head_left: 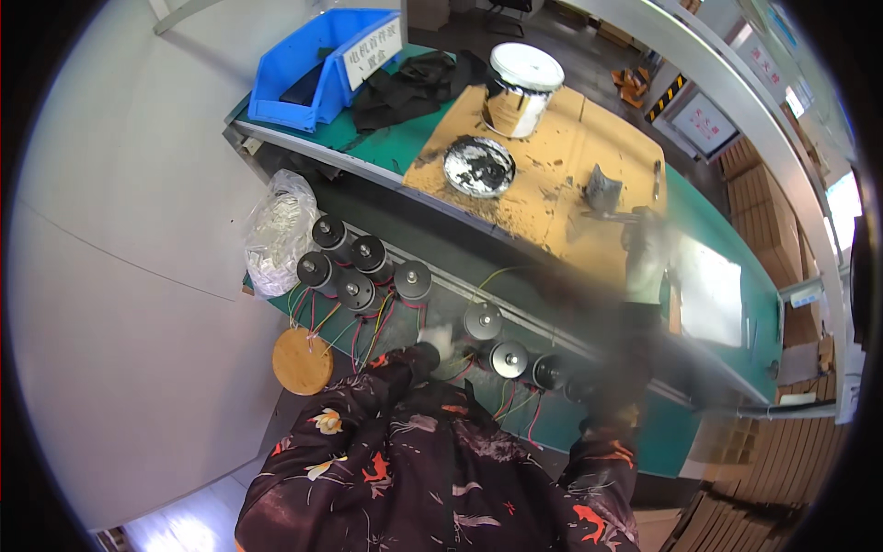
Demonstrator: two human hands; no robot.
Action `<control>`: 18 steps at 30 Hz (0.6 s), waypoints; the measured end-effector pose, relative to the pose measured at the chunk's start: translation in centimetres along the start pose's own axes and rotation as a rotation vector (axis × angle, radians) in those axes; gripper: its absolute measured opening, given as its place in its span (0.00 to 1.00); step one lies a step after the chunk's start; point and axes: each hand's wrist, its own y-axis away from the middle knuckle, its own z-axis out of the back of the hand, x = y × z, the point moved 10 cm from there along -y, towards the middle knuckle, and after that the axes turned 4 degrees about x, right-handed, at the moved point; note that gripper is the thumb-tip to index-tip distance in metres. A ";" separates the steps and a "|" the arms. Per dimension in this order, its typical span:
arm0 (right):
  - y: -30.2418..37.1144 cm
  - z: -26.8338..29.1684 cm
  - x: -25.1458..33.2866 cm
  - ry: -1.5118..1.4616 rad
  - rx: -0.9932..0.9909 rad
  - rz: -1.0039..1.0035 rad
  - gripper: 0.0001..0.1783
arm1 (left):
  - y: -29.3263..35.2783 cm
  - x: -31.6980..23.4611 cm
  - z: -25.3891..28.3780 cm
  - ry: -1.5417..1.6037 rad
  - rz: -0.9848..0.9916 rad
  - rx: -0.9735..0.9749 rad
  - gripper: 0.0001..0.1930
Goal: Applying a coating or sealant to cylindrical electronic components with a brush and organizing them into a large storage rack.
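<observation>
A white label (372, 55) is hanging on the blue bin (303, 78) at the bench's far left; a white bag (279, 235) is lying beside the motors (359, 267). The left hand (438, 340) is resting by a motor (482, 321), fingers unclear. The right hand (644, 248) is blurring over the cardboard (570, 147); grip unreadable. The green bench (727, 230) is standing on grey floor (120, 258).

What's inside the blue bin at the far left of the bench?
In the blue bin, only a flat dark object on the floor shows. A white label card on the front wall and the near rim hide the rest of the inside.
</observation>
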 end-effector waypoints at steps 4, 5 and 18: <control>-1.6 -10.4 4.1 0.156 0.059 0.092 0.14 | 1.8 0.8 -3.6 0.267 -0.096 0.250 0.23; -2.4 -12.5 4.1 0.188 0.120 0.157 0.14 | 2.5 1.3 -5.4 0.257 -0.079 0.422 0.24; -4.5 -17.9 1.1 0.553 0.259 0.078 0.15 | 9.8 15.7 -3.7 0.223 0.310 0.124 0.20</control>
